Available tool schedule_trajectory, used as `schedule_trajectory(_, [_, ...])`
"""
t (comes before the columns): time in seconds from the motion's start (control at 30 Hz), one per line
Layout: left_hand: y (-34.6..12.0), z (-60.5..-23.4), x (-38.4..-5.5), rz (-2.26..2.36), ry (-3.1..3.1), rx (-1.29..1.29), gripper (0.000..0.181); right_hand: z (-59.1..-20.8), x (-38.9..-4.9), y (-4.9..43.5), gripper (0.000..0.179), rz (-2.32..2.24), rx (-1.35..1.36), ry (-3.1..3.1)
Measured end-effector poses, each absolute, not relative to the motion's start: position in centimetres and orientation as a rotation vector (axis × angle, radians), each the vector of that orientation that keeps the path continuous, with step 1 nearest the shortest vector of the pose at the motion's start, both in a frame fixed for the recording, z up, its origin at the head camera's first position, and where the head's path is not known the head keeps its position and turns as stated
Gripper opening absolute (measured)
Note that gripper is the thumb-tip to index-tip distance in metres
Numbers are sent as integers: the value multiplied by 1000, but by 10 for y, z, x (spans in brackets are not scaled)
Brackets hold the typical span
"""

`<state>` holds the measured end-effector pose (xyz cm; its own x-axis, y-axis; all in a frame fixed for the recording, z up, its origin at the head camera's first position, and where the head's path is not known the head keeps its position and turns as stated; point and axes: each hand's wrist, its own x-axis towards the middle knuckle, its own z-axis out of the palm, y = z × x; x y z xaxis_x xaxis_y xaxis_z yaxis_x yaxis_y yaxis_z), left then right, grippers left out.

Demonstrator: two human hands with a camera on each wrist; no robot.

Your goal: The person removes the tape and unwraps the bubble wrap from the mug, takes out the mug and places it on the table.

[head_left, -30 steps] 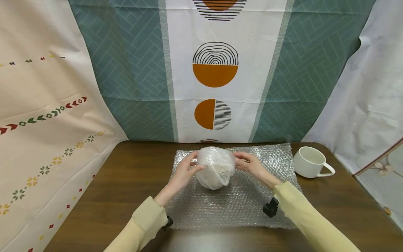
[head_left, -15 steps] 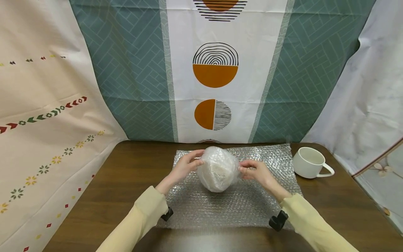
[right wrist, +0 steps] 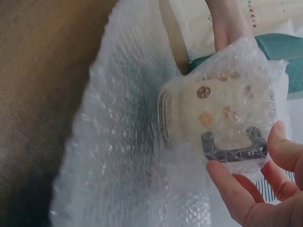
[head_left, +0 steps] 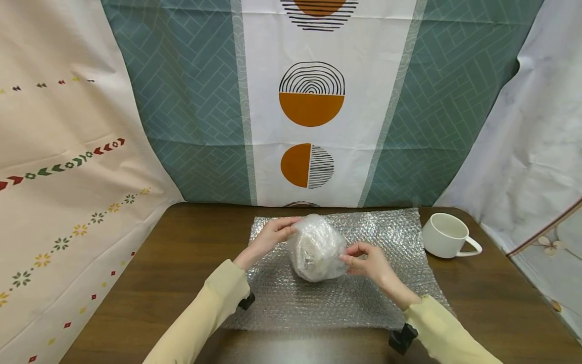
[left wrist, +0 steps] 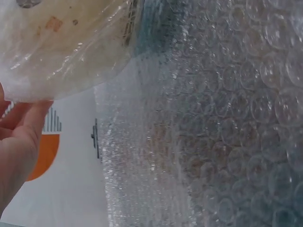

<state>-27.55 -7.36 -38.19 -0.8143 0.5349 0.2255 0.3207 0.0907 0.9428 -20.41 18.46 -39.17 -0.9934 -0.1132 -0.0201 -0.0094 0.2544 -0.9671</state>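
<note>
A cream mug wrapped in bubble wrap (head_left: 316,250) sits between my hands, above the middle of a flat bubble wrap sheet (head_left: 318,308). Through the wrap, the right wrist view shows brown marks on the mug and its dark handle (right wrist: 232,152). My left hand (head_left: 273,235) holds the bundle at its upper left, fingertips against the wrap. On the right side, my right hand (head_left: 370,263) grips the bundle, thumb and fingers either side of the wrap near the handle. Only part of my left hand (left wrist: 21,146) appears in the left wrist view.
A white mug (head_left: 445,235) stands at the right, beside the sheet's edge, handle to the right. The brown wooden table (head_left: 182,263) ends at a patterned curtain (head_left: 313,126) behind. More cloth hangs at both sides.
The wrapped mug has turned between my hands and shifted slightly right and nearer. My right hand has moved lower along its right side; my left fingers have shifted farther over its upper left.
</note>
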Motion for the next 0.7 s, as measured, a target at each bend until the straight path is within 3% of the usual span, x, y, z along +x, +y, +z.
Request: schedule_trajectory(0.7, [-67,-421,-305,1716,2256,897,37,-398,-198,180,27,-1854,-78,2408])
